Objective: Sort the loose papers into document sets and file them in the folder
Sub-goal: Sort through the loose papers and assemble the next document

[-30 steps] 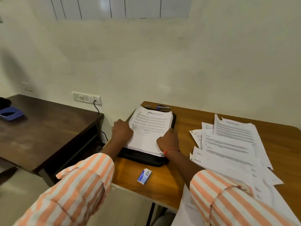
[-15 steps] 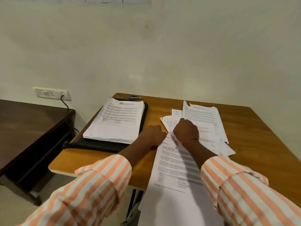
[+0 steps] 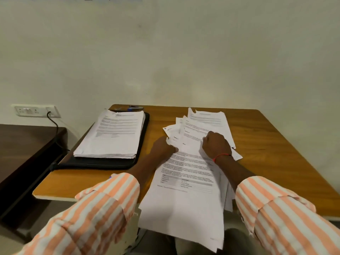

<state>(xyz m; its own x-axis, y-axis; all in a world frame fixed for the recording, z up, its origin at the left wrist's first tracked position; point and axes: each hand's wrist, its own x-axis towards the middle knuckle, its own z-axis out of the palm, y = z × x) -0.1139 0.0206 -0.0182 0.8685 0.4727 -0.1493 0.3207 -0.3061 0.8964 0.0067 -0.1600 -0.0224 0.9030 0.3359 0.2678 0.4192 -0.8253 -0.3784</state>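
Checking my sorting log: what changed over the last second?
Both hands left the stack on the black folder and moved right to the loose papers: the left hand reaches under the sheets' edge, the right hand rests on top. The stack and black folder stayed put.

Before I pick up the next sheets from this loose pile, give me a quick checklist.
1. Left hand and right hand on the loose papers: ok.
2. Grip on a sheet: cannot tell, the fingers curl out of sight.
3. Loose papers fully on the table: not ok, near sheets overhang its edge.
4. Sorted stack lying on the folder: ok.
5. Loose papers squared up: not ok, fanned out.
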